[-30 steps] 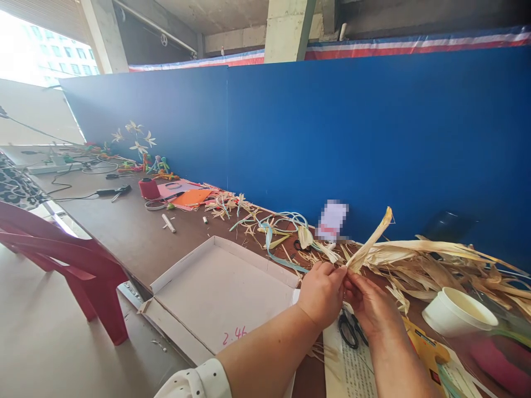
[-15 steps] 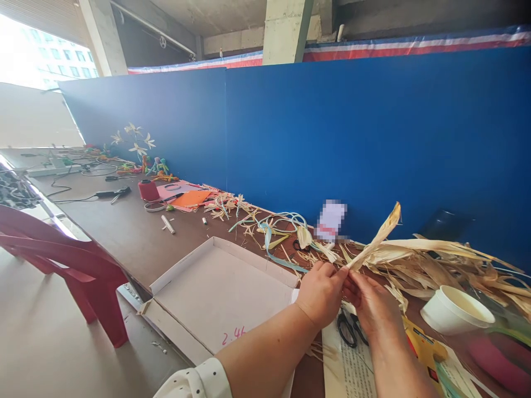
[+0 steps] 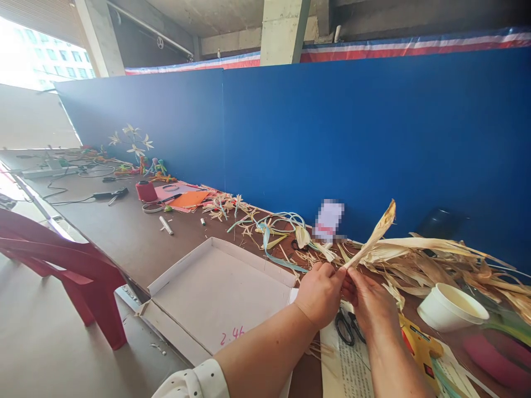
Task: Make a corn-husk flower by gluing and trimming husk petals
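Note:
Between my two hands stands a dry corn husk (image 3: 375, 235), its pale strip rising to a brownish tip at upper right. My left hand (image 3: 319, 293) pinches its lower end with closed fingers. Right beside it, my right hand (image 3: 369, 298) grips the same end, fingertips nearly touching the left ones. The pinched end itself is hidden by the fingers. Below the hands, black-handled scissors (image 3: 345, 327) lie on a printed sheet (image 3: 344, 365). A heap of dry husks (image 3: 448, 260) spreads behind and to the right of my right hand.
A shallow cardboard box lid (image 3: 224, 287) lies left of my hands. On the right are a white paper cup (image 3: 452, 307) and a yellow glue gun (image 3: 421, 345). Husk flowers and pale blue ribbon (image 3: 267, 243) lie along the blue partition (image 3: 365, 138). A red chair (image 3: 78, 276) stands at left.
The view has shifted slightly. Both hands keep their pinch on the corn husk, which looks almost the same, its tip slightly turned.

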{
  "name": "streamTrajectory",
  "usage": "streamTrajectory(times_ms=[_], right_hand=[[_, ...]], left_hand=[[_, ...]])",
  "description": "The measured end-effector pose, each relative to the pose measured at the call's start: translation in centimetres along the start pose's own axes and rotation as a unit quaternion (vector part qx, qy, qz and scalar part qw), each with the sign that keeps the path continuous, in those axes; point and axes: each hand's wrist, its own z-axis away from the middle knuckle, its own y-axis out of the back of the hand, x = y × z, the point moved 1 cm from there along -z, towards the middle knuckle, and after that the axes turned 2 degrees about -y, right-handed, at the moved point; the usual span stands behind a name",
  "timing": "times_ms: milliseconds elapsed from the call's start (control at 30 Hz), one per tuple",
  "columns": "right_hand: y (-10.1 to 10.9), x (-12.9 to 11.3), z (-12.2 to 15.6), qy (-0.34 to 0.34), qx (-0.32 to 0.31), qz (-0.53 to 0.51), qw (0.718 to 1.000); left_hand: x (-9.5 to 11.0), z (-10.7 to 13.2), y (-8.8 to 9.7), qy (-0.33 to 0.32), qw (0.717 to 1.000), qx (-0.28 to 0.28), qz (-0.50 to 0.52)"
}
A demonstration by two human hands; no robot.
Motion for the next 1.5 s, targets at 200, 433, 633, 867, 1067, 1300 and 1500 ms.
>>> streamTrajectory(times_ms=[200,433,633,867,1067,1300,1500], right_hand=[[0.3,0.2,-0.3,0.011,-0.002,0.029,1.0],[0.6,0.4,-0.6,0.0,0.003,0.046,0.999],[0.8,0.4,-0.6,0.006,0.003,0.07,0.998],[1.5,0.9,-1.7,0.038,0.005,0.096,0.995],[2.0,0.8,-2.1,0.126,-0.019,0.239,0.963],[2.1,0.3,-1.8,0.184,-0.017,0.319,0.93],[2.2,0.4,-1.4,0.185,-0.015,0.338,0.923]], left_hand=[[-0.3,0.0,-0.4,-0.005,1.0,-0.018,-0.02],[0.1,0.0,0.0,-0.018,0.998,-0.04,-0.05],[0.9,0.2,0.1,-0.037,0.997,-0.049,-0.051],[0.3,-0.1,0.6,0.092,0.987,0.024,0.133],[-1.2,-0.9,-0.5,0.284,0.824,0.04,0.488],[-1.7,-1.0,-1.6,0.354,0.722,-0.042,0.592],[-1.3,-1.0,-0.9,0.36,0.701,-0.053,0.613]])
